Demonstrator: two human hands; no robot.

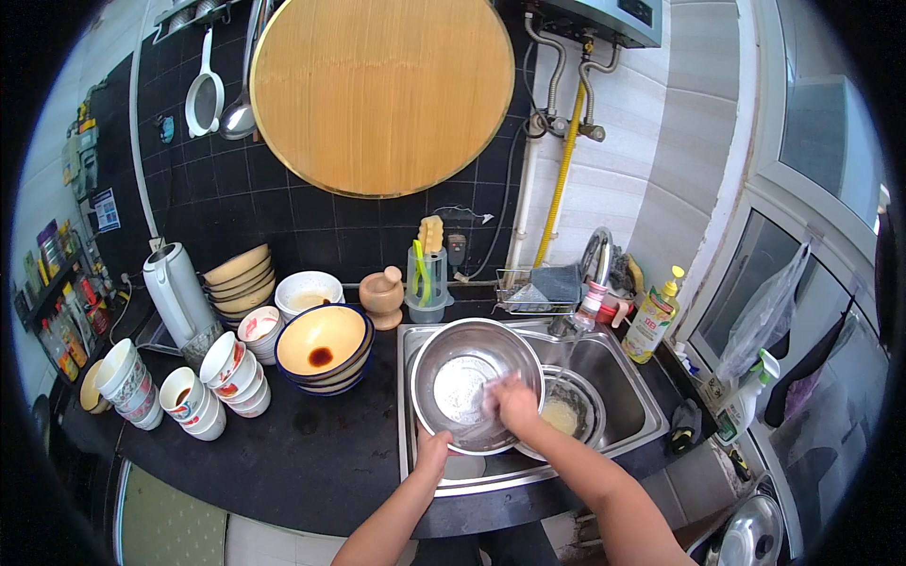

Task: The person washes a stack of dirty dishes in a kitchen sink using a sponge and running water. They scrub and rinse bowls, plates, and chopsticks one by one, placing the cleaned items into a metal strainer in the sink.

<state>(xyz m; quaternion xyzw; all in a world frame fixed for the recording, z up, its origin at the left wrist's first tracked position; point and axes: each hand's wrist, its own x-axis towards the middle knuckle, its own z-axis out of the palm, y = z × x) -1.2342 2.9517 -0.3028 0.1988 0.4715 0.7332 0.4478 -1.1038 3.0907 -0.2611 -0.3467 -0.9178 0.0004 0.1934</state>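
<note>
A shiny stainless-steel bowl [436, 377] is tilted toward me over the left part of the sink. My left hand [434, 449] is closed on its near rim. Inside the bowl, against its right side, is my right hand [512, 400]; motion smears the fingers, and I cannot make out whether they hold anything. Below and to the right, a second metal bowl [593, 415] with pale, cloudy liquid sits in the sink [642, 401], partly hidden by the first bowl and my right arm. The faucet [571, 325] stands behind it, with what looks like a thin stream of water falling.
Left of the sink are stacked cream bowls [316, 340], several stacks of patterned white bowls [226, 363], a wooden mortar [381, 297] and a kettle [175, 288]. A yellow dish-soap bottle [651, 321] stands at the sink's right corner, near a spray bottle [746, 401] by the window.
</note>
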